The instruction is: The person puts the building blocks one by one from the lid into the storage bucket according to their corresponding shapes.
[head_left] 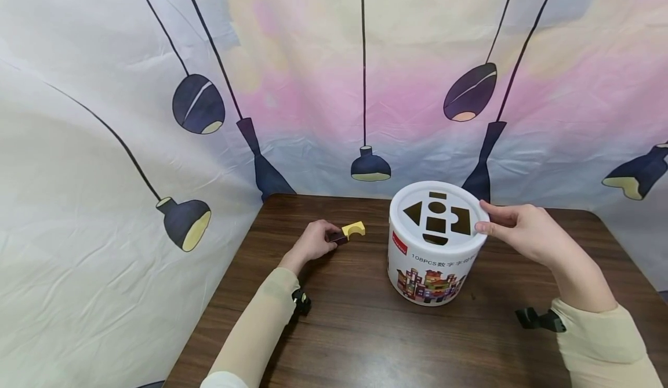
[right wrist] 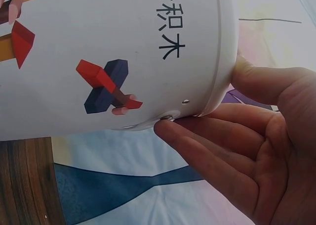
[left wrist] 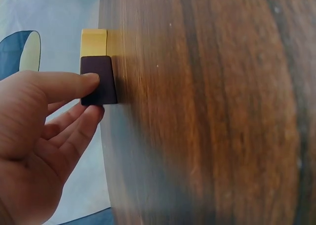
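My left hand (head_left: 316, 240) pinches a dark purple block (left wrist: 98, 81) between thumb and fingers, low over the table at left. Lined up against its far end is a yellow arch block (head_left: 354, 229) with a curved cutout. A white toy-block bucket (head_left: 428, 272) stands upright right of centre, printed with colourful buildings. Its white lid (head_left: 406, 196) has several shaped holes, among them a triangle, a circle and a square. My right hand (head_left: 527, 231) grips the lid's right edge, thumb on the near side; in the right wrist view the fingers (right wrist: 212, 151) reach under the bucket's side.
The dark wood-grain table (head_left: 355, 341) has its back edge against a hanging cloth (head_left: 313, 86) printed with pendant lamps. A dark strap with a small device (head_left: 301, 302) sits on the left wrist, and another dark strap (head_left: 540, 320) on the right.
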`<state>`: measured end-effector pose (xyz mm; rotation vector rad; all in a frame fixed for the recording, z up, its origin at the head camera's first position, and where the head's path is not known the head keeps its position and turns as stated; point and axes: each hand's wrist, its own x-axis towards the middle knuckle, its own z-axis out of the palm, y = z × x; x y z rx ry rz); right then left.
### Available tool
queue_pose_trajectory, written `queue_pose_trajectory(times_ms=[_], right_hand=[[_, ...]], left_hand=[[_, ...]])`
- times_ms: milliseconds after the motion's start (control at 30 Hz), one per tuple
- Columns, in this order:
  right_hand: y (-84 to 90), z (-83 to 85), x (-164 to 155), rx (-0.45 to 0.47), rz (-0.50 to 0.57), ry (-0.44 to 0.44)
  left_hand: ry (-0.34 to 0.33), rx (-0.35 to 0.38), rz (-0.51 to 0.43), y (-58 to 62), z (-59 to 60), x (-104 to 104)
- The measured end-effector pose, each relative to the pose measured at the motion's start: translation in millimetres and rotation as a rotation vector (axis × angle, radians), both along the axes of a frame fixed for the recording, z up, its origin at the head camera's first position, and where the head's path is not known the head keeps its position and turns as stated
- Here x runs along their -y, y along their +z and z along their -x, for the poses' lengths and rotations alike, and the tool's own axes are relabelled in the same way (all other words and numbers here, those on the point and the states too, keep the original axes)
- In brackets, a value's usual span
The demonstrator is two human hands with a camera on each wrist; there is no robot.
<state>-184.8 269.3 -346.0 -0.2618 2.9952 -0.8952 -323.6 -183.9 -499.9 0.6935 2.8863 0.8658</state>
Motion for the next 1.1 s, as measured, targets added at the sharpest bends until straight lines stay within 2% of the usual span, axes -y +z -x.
queue_pose_trajectory(times_ms=[533, 767, 1100], right_hand=[[1.0, 0.2, 1.3, 0.007, 0.003, -0.003], [0.5, 0.4, 1.2, 0.005, 0.0, 0.002], [0.4, -0.5, 0.2, 0.02, -0.004, -0.005]], left_hand=[[-0.025, 0.108, 0.003, 6.0, -8.5, 10.5], [-0.044, 0.077, 0.016, 6.0, -10.9, 16.7], [-0.075, 0.024, -0.095, 18.2, -18.1, 17.4]])
